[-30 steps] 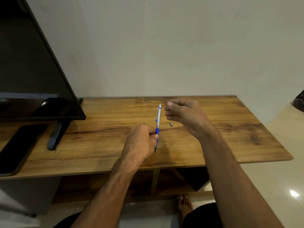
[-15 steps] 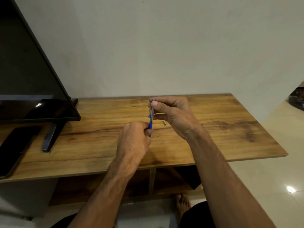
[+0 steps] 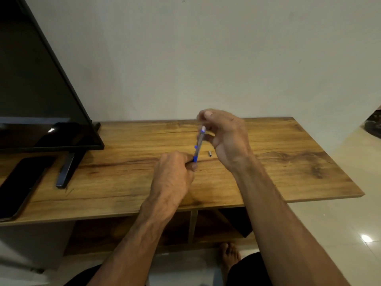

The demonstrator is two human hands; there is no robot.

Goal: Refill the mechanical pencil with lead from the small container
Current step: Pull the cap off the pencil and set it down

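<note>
My left hand point(image 3: 173, 176) is gripping the mechanical pencil point(image 3: 199, 143) low, steadying its top. My right hand point(image 3: 224, 137) is pinching just above, perhaps on lead; I cannot tell.

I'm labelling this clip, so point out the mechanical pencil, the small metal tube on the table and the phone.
mechanical pencil point(image 3: 198, 143): head view, middle of its barrel.
small metal tube point(image 3: 210, 154): head view, its middle.
phone point(image 3: 19, 185): head view, middle of its dark screen.
</note>
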